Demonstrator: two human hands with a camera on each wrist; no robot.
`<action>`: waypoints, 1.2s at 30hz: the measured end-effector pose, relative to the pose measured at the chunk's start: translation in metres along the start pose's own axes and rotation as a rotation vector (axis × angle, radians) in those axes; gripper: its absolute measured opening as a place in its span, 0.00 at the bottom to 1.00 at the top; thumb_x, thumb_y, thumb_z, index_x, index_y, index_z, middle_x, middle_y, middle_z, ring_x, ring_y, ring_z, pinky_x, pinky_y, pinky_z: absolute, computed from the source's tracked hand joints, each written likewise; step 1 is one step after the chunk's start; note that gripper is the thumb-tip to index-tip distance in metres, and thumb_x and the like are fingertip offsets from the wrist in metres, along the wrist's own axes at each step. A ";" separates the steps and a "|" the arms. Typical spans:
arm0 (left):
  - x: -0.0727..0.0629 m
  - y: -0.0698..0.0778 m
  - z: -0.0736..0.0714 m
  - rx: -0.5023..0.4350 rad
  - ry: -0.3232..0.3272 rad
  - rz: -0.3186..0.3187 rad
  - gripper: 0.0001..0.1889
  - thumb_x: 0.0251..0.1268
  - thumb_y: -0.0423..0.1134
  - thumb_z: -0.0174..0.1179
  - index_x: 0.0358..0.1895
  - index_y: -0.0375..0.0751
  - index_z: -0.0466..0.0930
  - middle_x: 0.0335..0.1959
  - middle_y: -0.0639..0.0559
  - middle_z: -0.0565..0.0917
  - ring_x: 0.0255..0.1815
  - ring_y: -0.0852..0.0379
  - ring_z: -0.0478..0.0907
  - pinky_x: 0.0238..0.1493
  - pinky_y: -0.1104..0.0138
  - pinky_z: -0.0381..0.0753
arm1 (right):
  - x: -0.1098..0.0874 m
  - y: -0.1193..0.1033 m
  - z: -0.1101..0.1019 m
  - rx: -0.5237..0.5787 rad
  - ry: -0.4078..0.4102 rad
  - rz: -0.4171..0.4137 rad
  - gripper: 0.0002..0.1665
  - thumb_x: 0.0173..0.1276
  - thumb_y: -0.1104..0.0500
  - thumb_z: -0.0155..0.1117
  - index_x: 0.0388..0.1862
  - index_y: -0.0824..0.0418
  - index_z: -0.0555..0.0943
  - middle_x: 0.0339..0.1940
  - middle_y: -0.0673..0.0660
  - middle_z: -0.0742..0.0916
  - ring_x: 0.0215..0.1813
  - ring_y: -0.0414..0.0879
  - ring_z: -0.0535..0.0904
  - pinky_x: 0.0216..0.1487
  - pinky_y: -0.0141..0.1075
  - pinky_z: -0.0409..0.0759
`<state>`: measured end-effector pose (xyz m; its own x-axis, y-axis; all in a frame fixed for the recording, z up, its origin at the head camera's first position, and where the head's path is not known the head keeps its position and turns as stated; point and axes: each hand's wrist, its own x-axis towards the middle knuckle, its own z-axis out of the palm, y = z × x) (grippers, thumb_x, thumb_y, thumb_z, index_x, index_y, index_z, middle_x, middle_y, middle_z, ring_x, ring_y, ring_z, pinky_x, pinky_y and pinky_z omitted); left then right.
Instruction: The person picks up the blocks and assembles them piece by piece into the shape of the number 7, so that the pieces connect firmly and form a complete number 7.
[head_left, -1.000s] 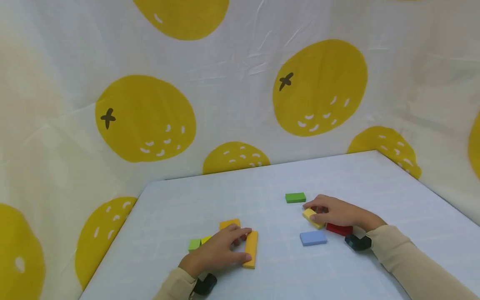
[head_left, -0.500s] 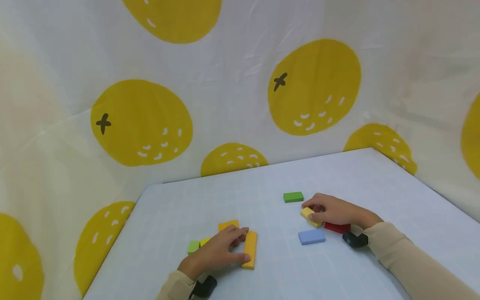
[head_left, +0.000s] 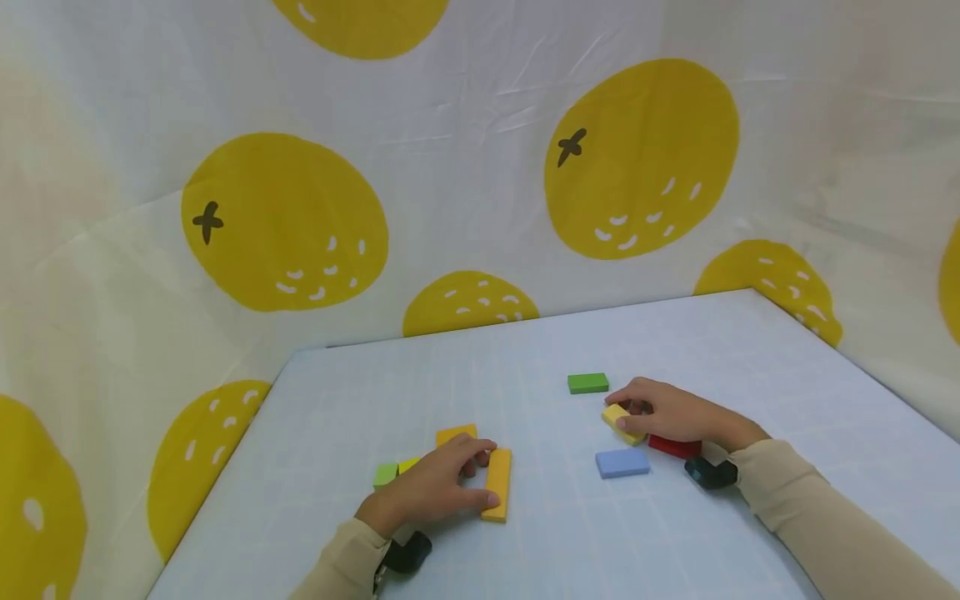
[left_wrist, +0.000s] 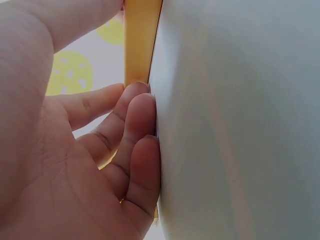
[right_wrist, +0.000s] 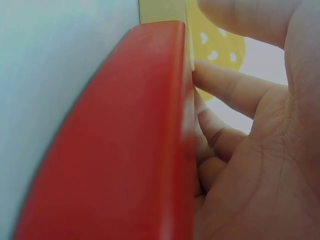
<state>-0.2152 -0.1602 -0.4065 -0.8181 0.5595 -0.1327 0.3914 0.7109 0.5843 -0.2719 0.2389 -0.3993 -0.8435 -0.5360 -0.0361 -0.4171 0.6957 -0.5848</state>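
My left hand [head_left: 429, 486] holds a long orange block [head_left: 497, 486] flat on the table, thumb by its near end and index finger at its far end. In the left wrist view, the other fingers curl against the tabletop beside that orange block [left_wrist: 140, 45]. On the right, my right hand [head_left: 675, 411] pinches a pale yellow block [head_left: 621, 422] between thumb and fingers. A red block [head_left: 675, 447] lies under that hand's wrist side; in the right wrist view the red block [right_wrist: 115, 135] fills the foreground and partly covers the pale yellow block [right_wrist: 161, 10].
Behind my left hand lie another orange block [head_left: 455, 433], a bright yellow block [head_left: 407, 465] and a light green block [head_left: 386, 475]. A green block [head_left: 588, 383] and a blue block [head_left: 622, 463] lie near my right hand. Fruit-patterned cloth [head_left: 480, 192] borders the table [head_left: 540, 550].
The head view shifts slightly. Both hands stay at their blocks, and no block visibly changes place on the table.
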 end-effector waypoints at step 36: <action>0.000 0.016 0.003 -0.124 0.020 -0.081 0.37 0.58 0.52 0.74 0.66 0.43 0.67 0.41 0.53 0.75 0.41 0.55 0.73 0.41 0.63 0.73 | 0.000 0.002 0.000 0.000 -0.003 0.039 0.28 0.68 0.44 0.68 0.65 0.50 0.80 0.49 0.46 0.80 0.50 0.45 0.76 0.51 0.45 0.76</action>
<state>-0.2075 -0.1472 -0.3998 -0.8537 0.4931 -0.1677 0.2700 0.6942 0.6672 -0.2723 0.2405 -0.4006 -0.8583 -0.5095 -0.0612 -0.3835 0.7160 -0.5833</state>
